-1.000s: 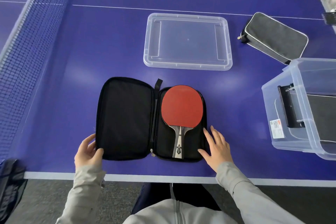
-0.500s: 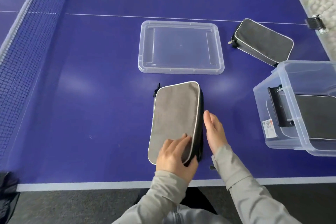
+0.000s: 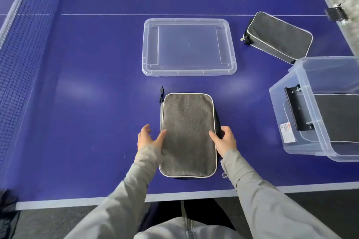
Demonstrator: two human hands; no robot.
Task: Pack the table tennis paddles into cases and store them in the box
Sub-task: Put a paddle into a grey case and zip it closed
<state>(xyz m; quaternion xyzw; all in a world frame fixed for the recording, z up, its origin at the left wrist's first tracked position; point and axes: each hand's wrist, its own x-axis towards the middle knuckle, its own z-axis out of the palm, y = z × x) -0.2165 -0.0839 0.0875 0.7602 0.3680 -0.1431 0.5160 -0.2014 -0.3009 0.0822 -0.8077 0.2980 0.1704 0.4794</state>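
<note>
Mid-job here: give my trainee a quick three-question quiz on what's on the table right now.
1. True or false: the clear lid is fitted on the storage box.
2. Which hands touch the grey paddle case near the table edge? A) left hand only B) right hand only C) both
3. Fill in: a second grey case lies on the table, beyond the ____.

Key: 1 false; 2 C; 3 storage box.
</note>
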